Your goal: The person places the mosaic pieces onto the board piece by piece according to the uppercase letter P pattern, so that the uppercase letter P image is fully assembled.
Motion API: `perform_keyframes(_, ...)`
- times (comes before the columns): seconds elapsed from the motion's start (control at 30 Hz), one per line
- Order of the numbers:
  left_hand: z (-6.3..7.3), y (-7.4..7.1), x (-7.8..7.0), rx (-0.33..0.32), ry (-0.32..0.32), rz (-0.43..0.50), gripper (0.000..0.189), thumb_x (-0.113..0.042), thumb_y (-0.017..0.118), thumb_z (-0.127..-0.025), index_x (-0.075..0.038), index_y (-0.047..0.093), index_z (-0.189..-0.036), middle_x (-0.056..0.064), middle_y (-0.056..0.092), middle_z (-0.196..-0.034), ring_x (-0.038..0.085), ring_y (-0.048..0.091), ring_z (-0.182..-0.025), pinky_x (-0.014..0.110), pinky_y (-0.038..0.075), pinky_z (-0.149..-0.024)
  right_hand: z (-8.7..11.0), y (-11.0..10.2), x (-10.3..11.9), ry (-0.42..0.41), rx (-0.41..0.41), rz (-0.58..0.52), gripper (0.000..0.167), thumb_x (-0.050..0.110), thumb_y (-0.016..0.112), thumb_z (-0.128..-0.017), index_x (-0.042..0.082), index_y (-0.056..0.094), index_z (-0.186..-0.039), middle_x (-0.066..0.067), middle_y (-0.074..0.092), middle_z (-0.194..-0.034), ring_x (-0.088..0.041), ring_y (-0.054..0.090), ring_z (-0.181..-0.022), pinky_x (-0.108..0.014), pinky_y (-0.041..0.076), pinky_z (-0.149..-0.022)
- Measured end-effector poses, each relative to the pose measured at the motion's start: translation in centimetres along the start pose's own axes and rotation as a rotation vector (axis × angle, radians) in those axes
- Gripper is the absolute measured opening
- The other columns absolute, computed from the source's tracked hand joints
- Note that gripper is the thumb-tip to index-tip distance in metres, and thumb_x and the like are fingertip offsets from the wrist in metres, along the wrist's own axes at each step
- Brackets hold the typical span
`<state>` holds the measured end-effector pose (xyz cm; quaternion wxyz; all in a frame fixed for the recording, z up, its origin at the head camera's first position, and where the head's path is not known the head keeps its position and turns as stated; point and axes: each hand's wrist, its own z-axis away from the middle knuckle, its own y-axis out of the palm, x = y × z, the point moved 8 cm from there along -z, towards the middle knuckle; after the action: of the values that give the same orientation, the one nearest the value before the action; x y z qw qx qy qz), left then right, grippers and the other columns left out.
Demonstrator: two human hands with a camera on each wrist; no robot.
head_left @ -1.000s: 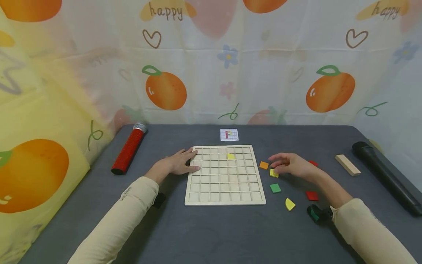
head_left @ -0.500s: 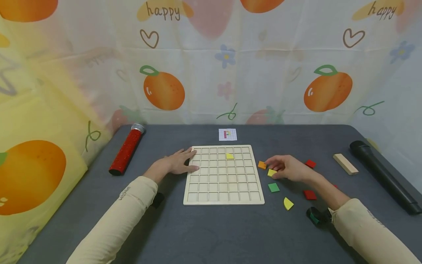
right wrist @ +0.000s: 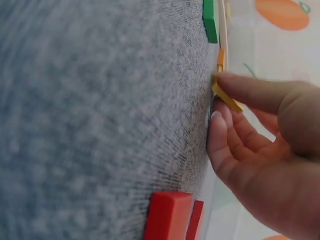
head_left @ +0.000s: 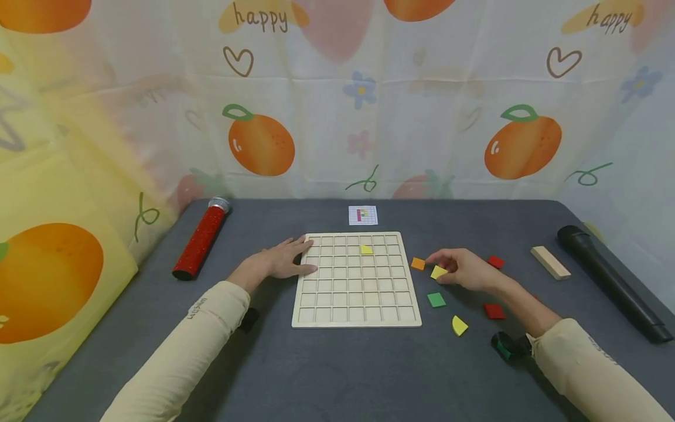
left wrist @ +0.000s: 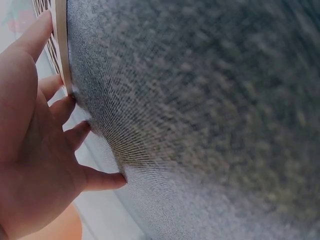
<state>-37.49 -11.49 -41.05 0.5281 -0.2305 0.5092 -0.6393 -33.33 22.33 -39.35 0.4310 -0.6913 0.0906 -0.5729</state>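
Note:
My left hand (head_left: pixel 285 259) rests with spread fingers on the left edge of a pale wooden grid board (head_left: pixel 355 285). In the left wrist view, thumb and index finger lie at the board's side, while the other fingers reach to the dark cloth. To the right of the board, my right hand (head_left: pixel 468 270) pinches a yellow tile (right wrist: pixel 226 96) between thumb and fingers. The tile tilts up in the right wrist view. Another yellow tile (head_left: pixel 366 249) sits in a cell of the board's second row from the top. An orange tile (head_left: pixel 418 264) lies just left of the right fingertips.
Near the right hand lie a green tile (head_left: pixel 436 300), a yellow quarter-round piece (head_left: pixel 459 326) and red tiles (head_left: pixel 494 311). Behind the board is a small printed grid card (head_left: pixel 362 215). A red microphone (head_left: pixel 202 241) stands left; a wooden block (head_left: pixel 550 262) and black microphone (head_left: pixel 612 281) lie right.
My right thumb and fingers have come together on the yellow tile, which has turned and tilted slightly. My left hand stays on the board's edge.

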Motion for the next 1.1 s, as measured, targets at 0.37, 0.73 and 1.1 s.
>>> perform_keyframes(0.37, 0.1, 0.0, 0.1, -0.022, 0.027, 0.021, 0.082, -0.059, 0.048, -0.093, -0.019, 0.015, -0.155, 0.009, 0.004, -0.159, 0.035, 0.003, -0.143, 0.074, 0.007, -0.1, 0.2, -1.7, -0.7, 0.12, -0.138, 0.095, 0.021, 0.006, 0.063, -0.092, -0.002, 0.065, -0.112, -0.006, 0.064, -0.088, -0.021, 0.061, -0.076, -0.034, 0.05, -0.064)
perform_keyframes(0.73, 0.0, -0.1, 0.1, -0.023, 0.036, 0.022, 0.082, -0.059, 0.049, -0.093, -0.019, 0.015, -0.155, 0.011, 0.005, -0.159, 0.037, 0.003, -0.143, 0.074, 0.007, -0.1, -1.3, -3.0, -0.2, 0.21, -0.318, -0.226, 0.033, 0.015, 0.066, -0.092, -0.003, 0.06, -0.119, -0.02, 0.065, -0.107, -0.032, 0.065, -0.095, -0.04, 0.054, -0.08)
perform_keyframes(1.1, -0.2, -0.4, 0.0, -0.026, 0.05, 0.011, 0.082, -0.056, 0.053, -0.092, -0.016, 0.019, -0.154, 0.014, 0.009, -0.158, 0.039, 0.008, -0.142, 0.065, 0.015, -0.105, -3.4, -1.9, 0.4, 0.227, -0.356, -0.516, 0.045, 0.015, 0.063, -0.094, -0.007, 0.052, -0.132, -0.023, 0.054, -0.122, -0.026, 0.065, -0.098, -0.038, 0.05, -0.088)
